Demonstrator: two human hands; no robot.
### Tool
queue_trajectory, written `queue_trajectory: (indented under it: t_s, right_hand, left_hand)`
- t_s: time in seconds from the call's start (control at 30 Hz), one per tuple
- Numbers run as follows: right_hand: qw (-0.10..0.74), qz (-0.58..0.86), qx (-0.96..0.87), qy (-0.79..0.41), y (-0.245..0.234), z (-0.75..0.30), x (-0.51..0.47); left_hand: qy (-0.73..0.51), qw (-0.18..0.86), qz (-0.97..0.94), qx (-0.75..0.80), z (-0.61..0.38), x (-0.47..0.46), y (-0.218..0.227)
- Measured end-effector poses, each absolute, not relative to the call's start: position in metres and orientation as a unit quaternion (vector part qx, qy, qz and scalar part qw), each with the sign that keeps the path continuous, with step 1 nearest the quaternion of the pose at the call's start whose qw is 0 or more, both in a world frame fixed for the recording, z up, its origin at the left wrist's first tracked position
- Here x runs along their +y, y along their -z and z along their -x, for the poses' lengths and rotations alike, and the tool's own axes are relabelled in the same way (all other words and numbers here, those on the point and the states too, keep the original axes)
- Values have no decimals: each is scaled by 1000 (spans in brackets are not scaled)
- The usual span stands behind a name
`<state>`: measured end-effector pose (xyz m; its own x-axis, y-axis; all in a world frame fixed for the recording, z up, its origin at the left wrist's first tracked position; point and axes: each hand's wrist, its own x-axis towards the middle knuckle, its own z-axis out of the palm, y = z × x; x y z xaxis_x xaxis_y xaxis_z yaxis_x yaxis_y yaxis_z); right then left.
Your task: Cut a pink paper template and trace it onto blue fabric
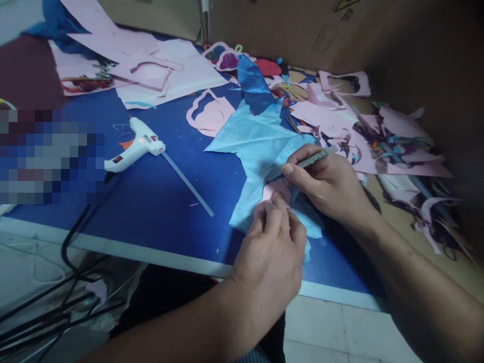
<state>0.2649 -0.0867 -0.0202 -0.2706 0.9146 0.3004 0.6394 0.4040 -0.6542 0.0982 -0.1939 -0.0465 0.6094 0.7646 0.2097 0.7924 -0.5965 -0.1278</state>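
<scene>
My left hand point(270, 247) presses its bent fingertips onto a small pink cutout point(277, 190), partly hidden under the fingers. That piece lies on a creased light blue cloth point(260, 136) spread on the table. In the closed fingers of my right hand point(325, 176) is a slim pen point(313, 159) with a patterned barrel. It slants down to the left, its dark front end close to the far edge of the pink cutout. A darker blue scrap of cloth point(255, 83) rests on the far end of the light blue one.
A white glue gun point(138, 143) with a glue stick point(189, 185) in its back lies left on the blue table point(166, 217). A pink cloud-shaped cutout point(209, 113) sits behind. Pink sheets point(177, 65) and scraps point(328, 113) line the back and right, against a cardboard wall point(287, 30).
</scene>
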Motion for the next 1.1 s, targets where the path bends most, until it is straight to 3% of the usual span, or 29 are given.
queue_trajectory:
  t_s: [0.87, 1.1]
  right_hand:
    - [321, 511, -779, -173, 21, -272, -82]
    - [370, 537, -730, -204, 17, -281, -82]
  left_hand:
    - [67, 72, 896, -433, -99, -190, 48]
    - [72, 64, 896, -434, -98, -191, 47]
